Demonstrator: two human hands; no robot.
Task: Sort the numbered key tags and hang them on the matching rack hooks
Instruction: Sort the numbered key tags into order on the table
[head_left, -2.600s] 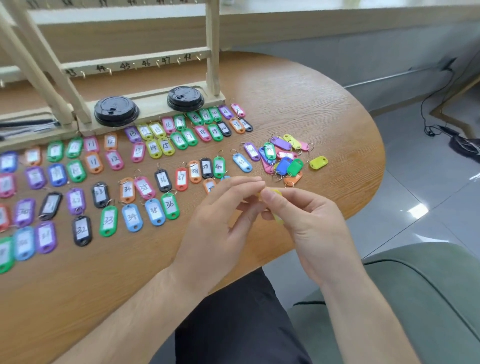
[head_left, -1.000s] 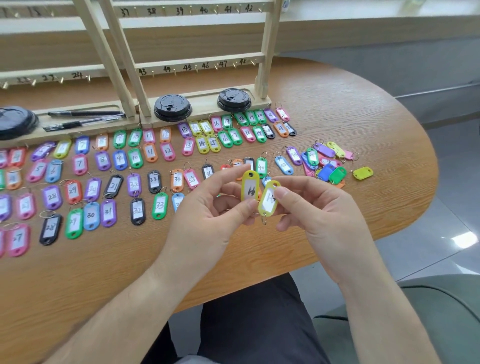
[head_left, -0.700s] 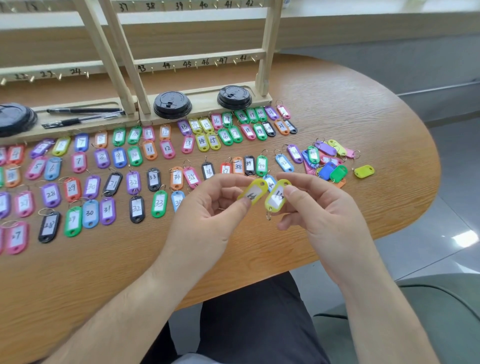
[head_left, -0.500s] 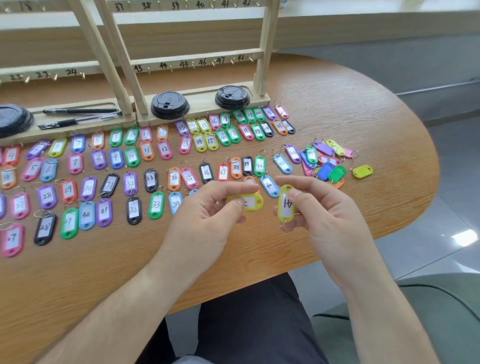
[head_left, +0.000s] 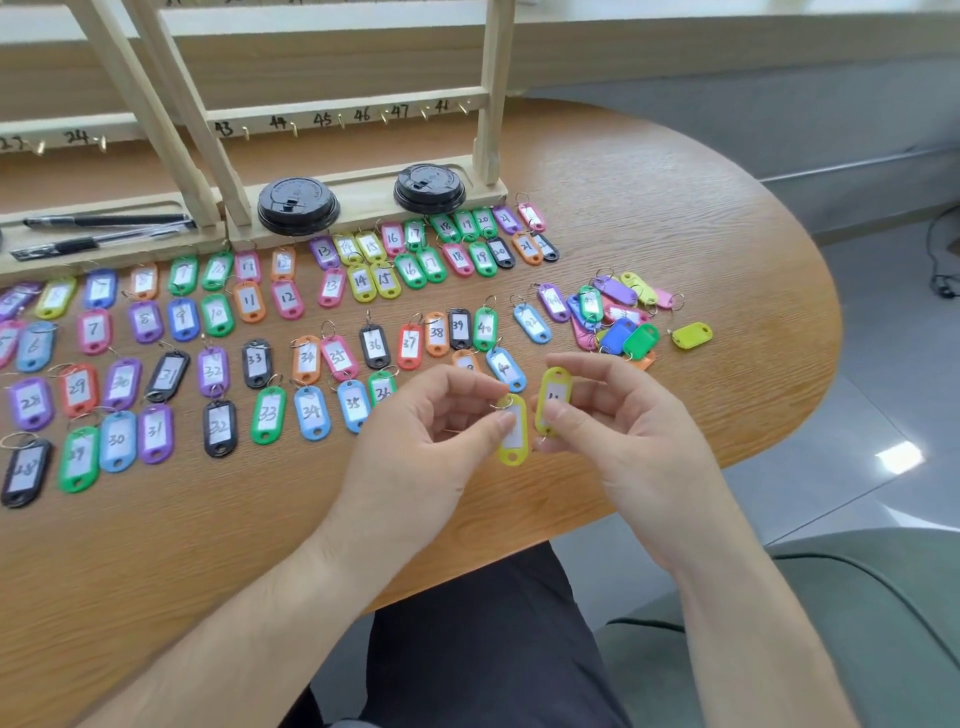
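The round wooden table (head_left: 701, 218) fills most of the frame. Across the top stands the wooden rack (head_left: 491, 104); its lower bar carries small hooks (head_left: 340, 123) numbered from 43 upward, all bare. The rack's base is a shallow tray (head_left: 358, 208): two black lids (head_left: 298, 205) sit in it at upper centre, and two pens (head_left: 104, 221) lie in it at upper left.

Below the tray, numbered tags (head_left: 260, 358) lie flat in sorted rows from the left edge to the centre, mostly in pairs of the same number; the left edge cuts them off, so there is no full count. At centre right is a loose pile (head_left: 618, 322) of unsorted tags, with one lime tag (head_left: 691, 335) just beside it.

Over the table's near edge, at lower centre, the left hand (head_left: 431, 436) pinches a yellow tag (head_left: 512, 431) between thumb and forefinger, ring end up. The right hand (head_left: 623, 436) pinches a second yellow tag (head_left: 554, 397), upright, its other fingers loosely curled. The two held tags are side by side, nearly touching; their numbers are too blurred to read.
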